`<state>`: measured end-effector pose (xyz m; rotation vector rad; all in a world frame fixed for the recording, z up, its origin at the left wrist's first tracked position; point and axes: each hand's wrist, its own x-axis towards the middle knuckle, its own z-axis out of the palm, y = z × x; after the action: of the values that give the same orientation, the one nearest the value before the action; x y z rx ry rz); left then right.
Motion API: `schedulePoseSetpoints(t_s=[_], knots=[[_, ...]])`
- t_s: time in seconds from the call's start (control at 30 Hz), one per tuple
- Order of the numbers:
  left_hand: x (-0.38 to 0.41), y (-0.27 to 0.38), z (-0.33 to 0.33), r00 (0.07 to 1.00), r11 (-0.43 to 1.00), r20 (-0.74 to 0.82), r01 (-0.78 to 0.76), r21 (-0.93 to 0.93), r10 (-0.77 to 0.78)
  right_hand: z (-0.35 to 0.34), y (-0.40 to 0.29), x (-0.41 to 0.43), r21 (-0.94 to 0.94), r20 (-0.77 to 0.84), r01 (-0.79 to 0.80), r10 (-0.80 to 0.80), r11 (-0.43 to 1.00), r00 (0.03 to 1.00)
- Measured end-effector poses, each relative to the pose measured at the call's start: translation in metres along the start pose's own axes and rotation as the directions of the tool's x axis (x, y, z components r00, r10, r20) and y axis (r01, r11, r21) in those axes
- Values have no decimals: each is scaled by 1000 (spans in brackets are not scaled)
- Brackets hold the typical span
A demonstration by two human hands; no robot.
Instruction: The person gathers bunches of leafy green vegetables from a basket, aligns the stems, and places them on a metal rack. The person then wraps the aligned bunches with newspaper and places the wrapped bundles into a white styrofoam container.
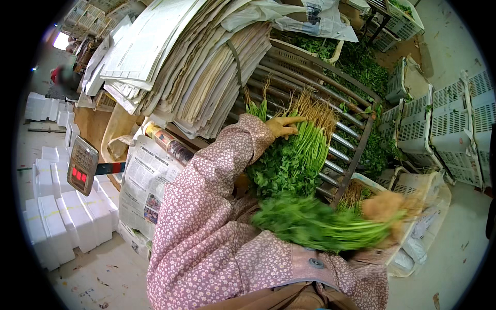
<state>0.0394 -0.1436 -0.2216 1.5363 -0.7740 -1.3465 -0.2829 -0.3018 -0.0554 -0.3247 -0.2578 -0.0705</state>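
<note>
On a slatted metal rack (336,167) lies a heap of leafy green herbs (288,155), with brown roots pointing away from me. My left hand (285,127), in a yellowish glove, rests on the stems near the roots with its fingers apart. At the lower right my right hand (383,211), blurred by motion, is closed around the root end of a bunch of herbs (321,224). The leaves of that bunch extend leftward, just in front of the rack.
Tall stacks of newspaper (205,73) stand at the rack's far left. A scale display (82,165) is at the left, beside white foam boxes (71,221). Plastic crates (451,131) line the right; a crate with rooted herbs (416,228) sits near my right hand.
</note>
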Motion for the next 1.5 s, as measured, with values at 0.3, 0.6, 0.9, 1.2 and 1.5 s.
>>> schedulePoseSetpoints(t_s=[0.3,0.6,0.9,1.2,1.5], knots=[[-66,36,18,807,829,-330,-316,461,491,-42,-320,-174,-961,-175,-267,-912,75,371],[-120,47,-13,615,793,-773,545,274,-156,-51,-5,149,-908,-313,-419,-622,-25,717],[-92,-12,-2,754,903,-587,421,87,-294,-161,126,174,-921,-353,-379,-213,-96,911],[-99,-71,20,772,790,-632,-344,-507,-68,-156,117,173,-912,-362,-387,-177,-133,915],[-120,-24,27,789,734,-611,-453,-506,67,-154,140,159,-858,-431,-343,-174,383,885]])
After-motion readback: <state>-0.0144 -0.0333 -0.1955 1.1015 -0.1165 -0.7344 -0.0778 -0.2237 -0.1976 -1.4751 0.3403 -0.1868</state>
